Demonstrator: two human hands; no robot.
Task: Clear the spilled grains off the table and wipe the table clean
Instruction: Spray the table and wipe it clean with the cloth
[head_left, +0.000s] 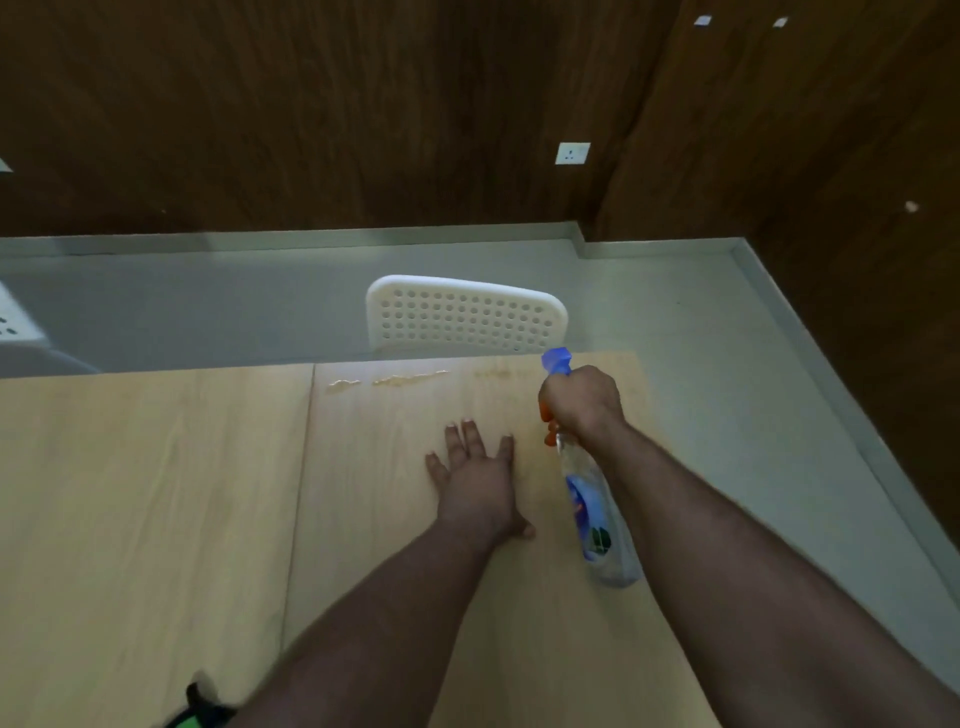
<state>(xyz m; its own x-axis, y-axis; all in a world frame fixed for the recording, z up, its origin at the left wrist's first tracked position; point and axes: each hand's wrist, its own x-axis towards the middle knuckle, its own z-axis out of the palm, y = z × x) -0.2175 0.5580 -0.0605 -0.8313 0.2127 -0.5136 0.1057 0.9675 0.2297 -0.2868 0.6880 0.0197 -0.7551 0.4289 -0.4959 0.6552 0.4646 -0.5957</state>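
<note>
White chair (466, 316) — behind table (156, 493)

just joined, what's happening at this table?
A person is cleaning a light wooden table. The right hand grips a clear spray bottle with a blue nozzle, pointed toward the far edge. The left hand rests flat on the tabletop. Pale spilled grains lie in a thin line along the far edge, near a white perforated chair.

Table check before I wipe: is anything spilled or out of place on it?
Yes. Grains lie in a thin broken line along the table's far edge, near the chair.
</note>
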